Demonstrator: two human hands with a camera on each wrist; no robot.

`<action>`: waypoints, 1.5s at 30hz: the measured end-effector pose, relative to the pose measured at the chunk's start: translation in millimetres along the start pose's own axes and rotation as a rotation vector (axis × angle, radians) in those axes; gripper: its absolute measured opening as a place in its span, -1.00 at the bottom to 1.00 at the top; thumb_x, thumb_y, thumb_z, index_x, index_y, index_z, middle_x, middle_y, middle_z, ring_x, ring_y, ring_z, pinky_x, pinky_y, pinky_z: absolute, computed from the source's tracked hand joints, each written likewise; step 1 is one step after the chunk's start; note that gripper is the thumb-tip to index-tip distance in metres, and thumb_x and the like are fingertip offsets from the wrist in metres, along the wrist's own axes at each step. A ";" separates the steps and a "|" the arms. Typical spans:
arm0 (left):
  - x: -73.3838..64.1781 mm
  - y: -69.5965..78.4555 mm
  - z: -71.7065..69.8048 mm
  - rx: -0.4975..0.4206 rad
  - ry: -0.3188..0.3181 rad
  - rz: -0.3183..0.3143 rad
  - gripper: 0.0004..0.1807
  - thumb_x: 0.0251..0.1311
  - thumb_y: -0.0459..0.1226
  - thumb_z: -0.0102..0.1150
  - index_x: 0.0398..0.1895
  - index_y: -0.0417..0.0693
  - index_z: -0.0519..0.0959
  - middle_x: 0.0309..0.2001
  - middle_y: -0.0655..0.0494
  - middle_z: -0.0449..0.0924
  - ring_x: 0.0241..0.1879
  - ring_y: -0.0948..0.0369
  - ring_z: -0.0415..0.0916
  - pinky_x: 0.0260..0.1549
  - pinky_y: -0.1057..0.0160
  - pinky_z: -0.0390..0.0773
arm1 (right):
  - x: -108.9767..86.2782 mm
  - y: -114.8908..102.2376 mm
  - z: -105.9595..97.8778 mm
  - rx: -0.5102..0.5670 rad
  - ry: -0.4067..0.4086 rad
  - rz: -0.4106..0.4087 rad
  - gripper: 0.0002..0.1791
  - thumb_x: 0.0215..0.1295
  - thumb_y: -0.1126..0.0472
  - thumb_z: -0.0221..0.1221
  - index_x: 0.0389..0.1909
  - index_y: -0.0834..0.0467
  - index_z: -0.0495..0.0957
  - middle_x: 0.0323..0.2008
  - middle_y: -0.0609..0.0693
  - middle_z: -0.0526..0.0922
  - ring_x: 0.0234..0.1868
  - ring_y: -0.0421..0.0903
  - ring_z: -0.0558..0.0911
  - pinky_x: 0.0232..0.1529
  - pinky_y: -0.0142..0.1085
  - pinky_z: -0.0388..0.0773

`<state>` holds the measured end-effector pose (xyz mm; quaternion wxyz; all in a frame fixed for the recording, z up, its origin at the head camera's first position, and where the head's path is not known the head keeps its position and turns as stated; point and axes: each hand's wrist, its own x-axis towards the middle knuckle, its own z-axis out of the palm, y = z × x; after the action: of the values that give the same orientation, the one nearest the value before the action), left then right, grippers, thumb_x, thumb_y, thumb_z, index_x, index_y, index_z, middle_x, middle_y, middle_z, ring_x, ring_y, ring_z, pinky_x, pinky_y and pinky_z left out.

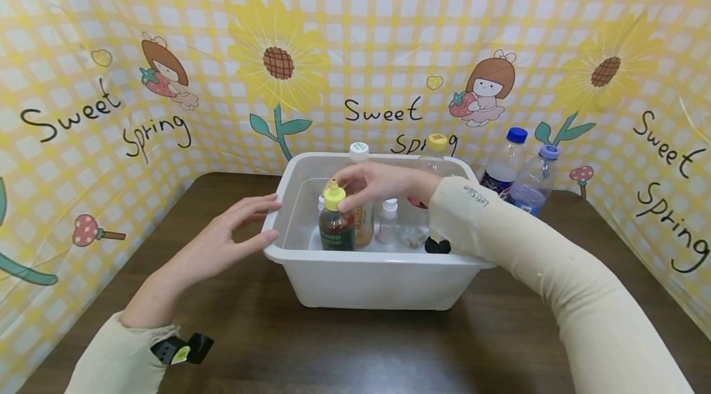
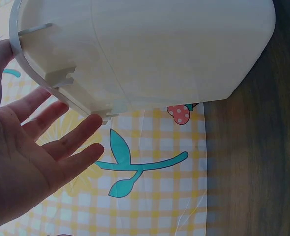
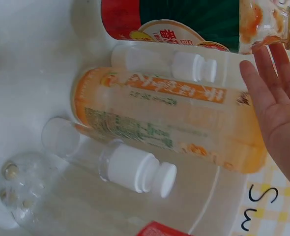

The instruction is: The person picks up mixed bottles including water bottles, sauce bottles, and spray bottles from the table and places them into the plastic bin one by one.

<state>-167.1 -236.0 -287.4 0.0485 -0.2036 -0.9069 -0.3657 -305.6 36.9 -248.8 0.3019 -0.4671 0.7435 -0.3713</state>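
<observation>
A white plastic tub stands on the table with bottles inside. My left hand touches its left rim with loosely extended fingers; in the left wrist view, the left hand has fingertips against the rim's edge. Inside the tub, my right hand grips a sauce bottle near its neck, below the yellow nozzle cap. That bottle has a green and red label and looks upright. Beside it stand an orange-labelled drink bottle and small clear bottles with white caps.
A yellow-capped clear bottle and a black object are at the tub's right side. Two blue-capped bottles stand behind it, to the right. A yellow checked cloth hangs around the brown table.
</observation>
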 end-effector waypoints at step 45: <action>-0.6 0.6 0.5 -0.018 -0.001 0.001 -0.51 0.26 -0.15 0.11 0.25 0.03 0.35 0.35 0.02 0.23 0.17 -0.05 0.43 0.05 -0.05 0.44 | 21.2 -1.0 23.3 -0.136 0.031 0.134 -0.56 0.23 0.25 0.20 0.14 0.18 0.42 0.08 0.06 0.57 0.13 -0.10 0.54 0.20 -0.26 0.44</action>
<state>-166.3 -235.5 -287.5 0.0464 -0.2045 -0.9035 -0.3738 -294.6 10.7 -262.8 0.2821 -0.4300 0.8012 -0.3059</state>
